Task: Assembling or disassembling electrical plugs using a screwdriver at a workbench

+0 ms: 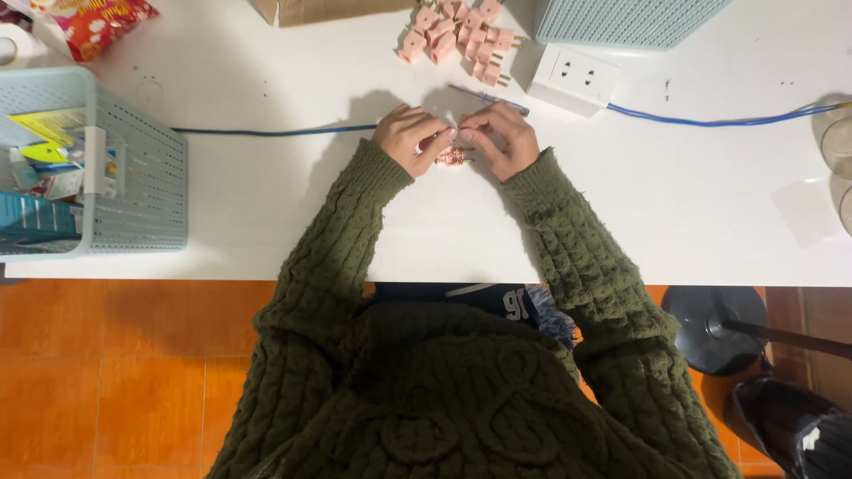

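Right now both hands meet over the white worktop (266, 204), pinching one small pink plug (451, 156) between them. The left hand (410, 137) has its fingertips closed on the plug's left end, and the right hand (502, 137) curls shut on its right end. The plug sits low between the thumbs, just touching or barely above the worktop; its long axis seems to run left to right, though which way its pins point I cannot tell. Beyond the plug lies a heap of similar pink plugs (460, 34), with a white socket block (572, 80) to the right of that heap, trailing a blue cable (719, 121). Far left of the plug stands a pale blue basket (142, 177).
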